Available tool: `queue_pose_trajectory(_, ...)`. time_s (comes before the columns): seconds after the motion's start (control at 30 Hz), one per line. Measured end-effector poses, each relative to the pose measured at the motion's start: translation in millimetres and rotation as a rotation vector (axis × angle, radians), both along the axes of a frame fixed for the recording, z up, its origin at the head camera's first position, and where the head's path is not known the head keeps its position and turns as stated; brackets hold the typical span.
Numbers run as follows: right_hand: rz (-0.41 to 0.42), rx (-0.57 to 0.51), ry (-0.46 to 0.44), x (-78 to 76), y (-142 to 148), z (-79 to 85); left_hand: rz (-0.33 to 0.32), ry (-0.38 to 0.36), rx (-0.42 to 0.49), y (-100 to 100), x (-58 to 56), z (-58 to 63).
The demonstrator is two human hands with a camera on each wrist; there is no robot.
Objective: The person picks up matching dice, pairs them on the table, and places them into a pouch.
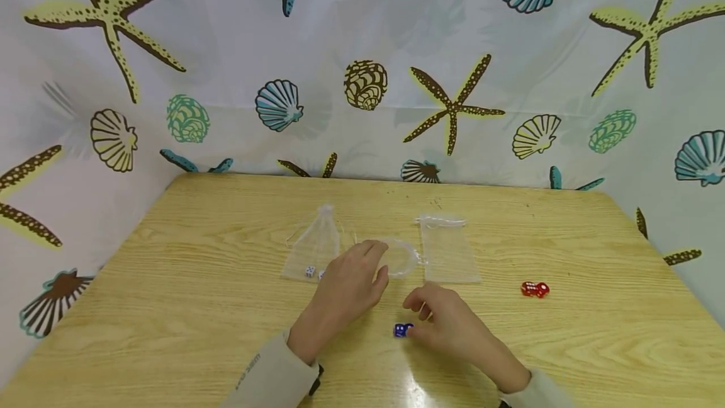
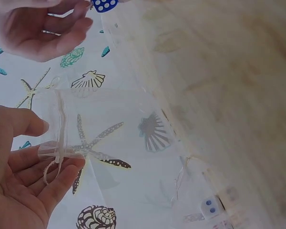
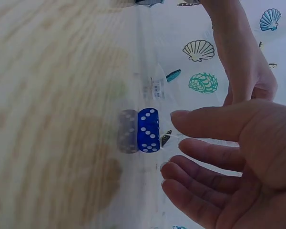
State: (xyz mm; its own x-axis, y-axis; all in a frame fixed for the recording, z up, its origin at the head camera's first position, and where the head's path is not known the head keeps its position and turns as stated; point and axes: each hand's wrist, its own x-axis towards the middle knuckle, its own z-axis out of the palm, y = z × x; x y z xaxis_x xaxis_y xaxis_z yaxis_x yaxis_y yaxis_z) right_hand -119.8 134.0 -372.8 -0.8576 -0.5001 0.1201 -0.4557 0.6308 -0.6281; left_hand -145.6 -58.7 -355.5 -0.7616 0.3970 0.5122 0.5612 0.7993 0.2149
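My left hand is at a sheer drawstring bag in the middle of the table. In the left wrist view this bag stands up from the tabletop, its drawstring mouth at my fingers and part of the film overlapping them. The thumb is apart from those fingers. Just above a pair of blue dice, my right hand hovers with loosely bent fingers and nothing between them. The blue dice sit side by side on the wood, partly covered by the right hand in the head view.
To the left lies another sheer bag with white dice inside. A flat sheer bag lies on the right side. Red dice rest farther right. A curtain printed with shells and starfish borders the table.
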Motion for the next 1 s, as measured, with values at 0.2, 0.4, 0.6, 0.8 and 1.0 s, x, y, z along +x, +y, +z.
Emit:
queue_pose_trajectory(0.2, 0.044, 0.003, -0.055, -0.4, -1, -7.3, -0.011, -0.007, 0.007, 0, 0.7, -0.4)
queue_pose_trajectory(0.4, 0.065, 0.006, -0.063, -3.8, -2, -11.5, -0.006, 0.004, 0.005, -1, -0.8, -0.2)
queue_pose_trajectory(0.6, 0.089, -0.005, -0.083, -6.3, 0, -14.2, -0.005, 0.000, 0.006, -2, -2.0, -1.0)
queue_pose_trajectory(0.8, 0.081, -0.039, -0.121, -8.0, 1, -15.9, -0.004, -0.015, 0.020, -2, -1.9, 0.1)
queue_pose_trajectory(1.0, 0.085, -0.049, -0.100, -9.3, 2, -16.4, 0.000, -0.013, 0.018, -1, -2.0, 0.6)
